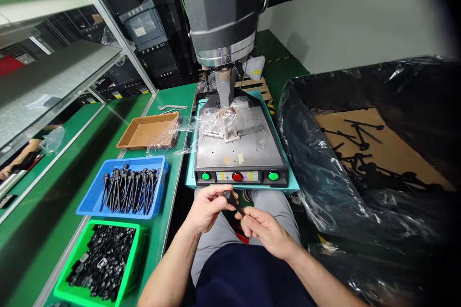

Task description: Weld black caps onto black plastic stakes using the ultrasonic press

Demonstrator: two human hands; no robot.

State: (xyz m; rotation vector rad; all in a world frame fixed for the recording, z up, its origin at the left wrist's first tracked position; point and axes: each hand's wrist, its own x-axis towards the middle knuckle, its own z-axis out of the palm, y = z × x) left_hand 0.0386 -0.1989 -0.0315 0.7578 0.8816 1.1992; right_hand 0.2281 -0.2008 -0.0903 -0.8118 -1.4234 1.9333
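A black rod-like part [230, 197] with a thicker round head is held between both hands, over the lap. My left hand [209, 208] pinches its head with thumb and fingers. My right hand [264, 231] closes round the lower, thinner end, which the fingers mostly hide. Just beyond the hands stands a press machine [241, 151] with a metal plate, two green buttons and a red one. Clear plastic film [230, 115] covers the fixture under the press head.
At left on the green table [169, 182] are a brown tray [147, 132], a blue tray [86, 201] of black rods and a green bin [135, 249] of small black parts. At right, a plastic-lined box [302, 153] holds black rods on cardboard.
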